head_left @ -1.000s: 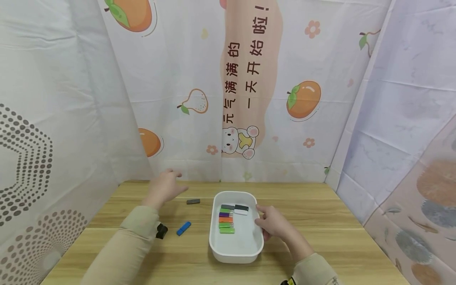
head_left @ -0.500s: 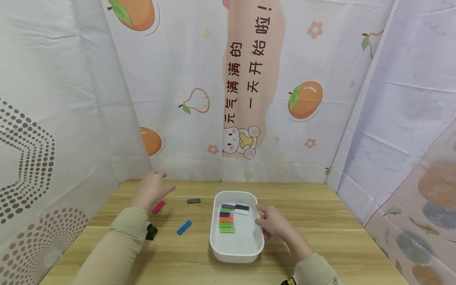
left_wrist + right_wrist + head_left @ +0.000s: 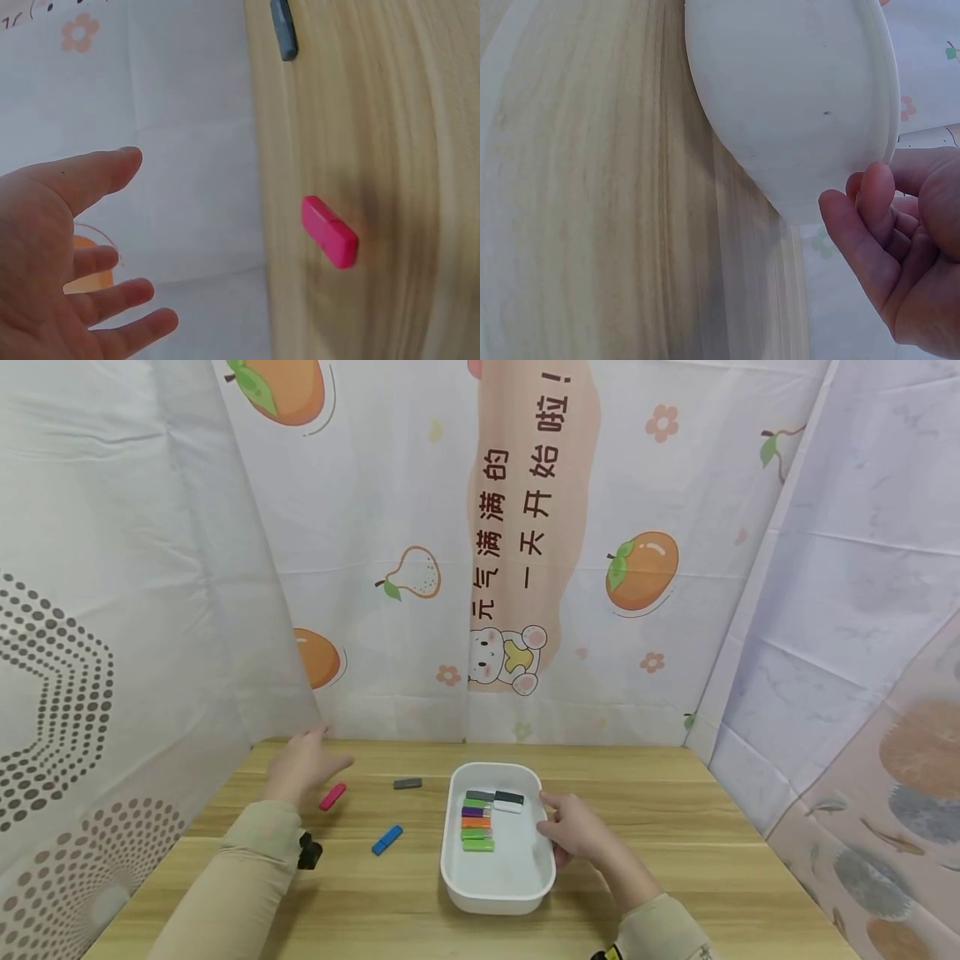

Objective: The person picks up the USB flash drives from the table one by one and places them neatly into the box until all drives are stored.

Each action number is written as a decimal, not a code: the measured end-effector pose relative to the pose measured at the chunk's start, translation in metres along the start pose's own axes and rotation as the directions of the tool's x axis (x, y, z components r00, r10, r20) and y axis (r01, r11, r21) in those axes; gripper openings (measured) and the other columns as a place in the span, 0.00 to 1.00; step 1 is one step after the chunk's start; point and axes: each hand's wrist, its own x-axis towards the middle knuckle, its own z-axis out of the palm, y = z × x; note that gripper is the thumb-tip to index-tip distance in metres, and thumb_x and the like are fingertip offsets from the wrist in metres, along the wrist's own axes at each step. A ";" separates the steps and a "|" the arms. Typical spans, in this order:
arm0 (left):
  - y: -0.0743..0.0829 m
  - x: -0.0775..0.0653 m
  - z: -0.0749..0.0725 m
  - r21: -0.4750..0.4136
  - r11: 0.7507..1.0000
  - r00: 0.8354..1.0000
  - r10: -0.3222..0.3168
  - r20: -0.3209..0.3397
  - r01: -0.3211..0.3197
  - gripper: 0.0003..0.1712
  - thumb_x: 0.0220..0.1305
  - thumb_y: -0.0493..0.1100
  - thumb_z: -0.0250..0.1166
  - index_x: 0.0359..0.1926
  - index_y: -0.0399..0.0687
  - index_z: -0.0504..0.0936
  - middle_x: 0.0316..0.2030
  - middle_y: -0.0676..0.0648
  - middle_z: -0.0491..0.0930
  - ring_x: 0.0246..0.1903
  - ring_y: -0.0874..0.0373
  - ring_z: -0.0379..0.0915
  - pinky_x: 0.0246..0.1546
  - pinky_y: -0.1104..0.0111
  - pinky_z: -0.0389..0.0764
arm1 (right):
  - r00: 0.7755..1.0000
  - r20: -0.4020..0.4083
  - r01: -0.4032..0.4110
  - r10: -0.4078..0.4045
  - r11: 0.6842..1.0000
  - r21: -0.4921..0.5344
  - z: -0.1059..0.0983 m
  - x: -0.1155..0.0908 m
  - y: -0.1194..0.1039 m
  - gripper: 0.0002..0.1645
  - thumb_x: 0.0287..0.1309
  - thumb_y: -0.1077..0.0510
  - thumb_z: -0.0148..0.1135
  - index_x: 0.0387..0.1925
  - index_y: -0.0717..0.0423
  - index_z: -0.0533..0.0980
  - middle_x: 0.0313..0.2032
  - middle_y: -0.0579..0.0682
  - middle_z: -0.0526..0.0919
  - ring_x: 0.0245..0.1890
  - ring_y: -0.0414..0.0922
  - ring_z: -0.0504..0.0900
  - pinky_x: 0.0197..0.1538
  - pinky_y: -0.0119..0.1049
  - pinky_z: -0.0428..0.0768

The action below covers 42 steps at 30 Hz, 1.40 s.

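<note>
My left hand (image 3: pixel 298 768) hovers over the table's far left with its fingers spread and nothing in it. Just right of it lies a pink USB stick (image 3: pixel 332 797), which the left wrist view also shows apart from the fingers. A grey USB stick (image 3: pixel 407 783) lies farther right, and a blue USB stick (image 3: pixel 387 840) nearer to me. In the middle stands a white plastic box (image 3: pixel 498 903). My right hand (image 3: pixel 576 828) grips its right rim between thumb and fingers. Inside, several USB sticks lie in rows, among them an orange one (image 3: pixel 476 822) and a black one (image 3: pixel 508 797).
The wooden table (image 3: pixel 675 860) extends right of the box. A printed white curtain (image 3: pixel 375 652) hangs behind the table's far edge, with more sheets along both sides. A small black object (image 3: pixel 309 852) sits at my left cuff.
My left hand has moved left, holding nothing, and the pink USB stick it hid at first now shows. My right hand stays at the box, which has not moved.
</note>
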 end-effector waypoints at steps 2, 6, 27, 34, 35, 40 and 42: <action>-0.004 0.000 0.002 0.003 1.000 1.000 -0.013 0.005 0.013 0.56 0.61 0.64 0.67 0.75 0.32 0.58 0.68 0.23 0.62 0.65 0.24 0.59 0.58 0.32 0.66 | 1.000 0.000 0.001 -0.001 1.000 0.003 0.000 0.000 0.000 0.39 0.65 0.67 0.60 0.73 0.75 0.58 0.16 0.53 0.77 0.09 0.41 0.74 0.19 0.43 0.83; -0.011 0.000 0.006 -0.001 0.999 0.999 -0.043 0.025 0.043 0.55 0.62 0.63 0.66 0.76 0.32 0.57 0.68 0.23 0.62 0.64 0.23 0.59 0.58 0.32 0.66 | 1.000 0.002 0.009 -0.009 1.000 -0.003 0.000 0.001 0.000 0.38 0.65 0.68 0.59 0.73 0.75 0.57 0.16 0.54 0.77 0.09 0.40 0.74 0.20 0.45 0.83; -0.032 -0.004 0.024 -0.036 0.987 0.984 -0.152 0.097 0.156 0.43 0.60 0.60 0.67 0.62 0.27 0.73 0.60 0.25 0.72 0.55 0.28 0.71 0.47 0.39 0.76 | 1.000 0.009 0.016 -0.016 1.000 0.000 0.000 0.000 0.000 0.38 0.65 0.67 0.59 0.73 0.74 0.58 0.17 0.56 0.78 0.09 0.40 0.75 0.21 0.48 0.83; -0.035 -0.005 0.030 -0.057 0.978 0.975 -0.192 0.111 0.199 0.31 0.58 0.58 0.69 0.45 0.33 0.78 0.43 0.34 0.78 0.38 0.41 0.74 0.31 0.52 0.75 | 1.000 0.010 0.019 -0.019 1.000 0.003 0.000 0.000 0.000 0.38 0.65 0.68 0.59 0.73 0.75 0.57 0.17 0.57 0.78 0.09 0.41 0.75 0.22 0.50 0.83; -0.034 -0.005 0.031 -0.061 0.976 0.973 -0.201 0.117 0.209 0.29 0.58 0.58 0.69 0.42 0.35 0.78 0.40 0.36 0.78 0.36 0.42 0.73 0.29 0.53 0.74 | 1.000 0.010 0.018 -0.018 1.000 0.002 0.000 0.000 0.000 0.38 0.65 0.67 0.59 0.73 0.75 0.57 0.17 0.57 0.78 0.09 0.41 0.75 0.21 0.50 0.83; -0.033 -0.009 0.035 -0.065 0.970 0.965 -0.222 0.136 0.233 0.24 0.61 0.59 0.69 0.29 0.42 0.75 0.32 0.41 0.76 0.32 0.45 0.71 0.27 0.57 0.70 | 1.000 0.011 0.014 -0.014 1.000 -0.004 0.000 0.001 0.001 0.38 0.66 0.67 0.59 0.73 0.74 0.57 0.18 0.56 0.79 0.09 0.40 0.75 0.22 0.50 0.83; -0.033 -0.010 0.036 -0.065 0.969 0.963 -0.229 0.142 0.240 0.21 0.60 0.56 0.69 0.27 0.43 0.75 0.30 0.41 0.75 0.31 0.45 0.70 0.27 0.57 0.70 | 1.000 0.012 0.010 -0.010 1.000 -0.002 0.000 0.001 0.002 0.38 0.66 0.67 0.59 0.73 0.74 0.57 0.17 0.56 0.78 0.09 0.40 0.75 0.22 0.51 0.83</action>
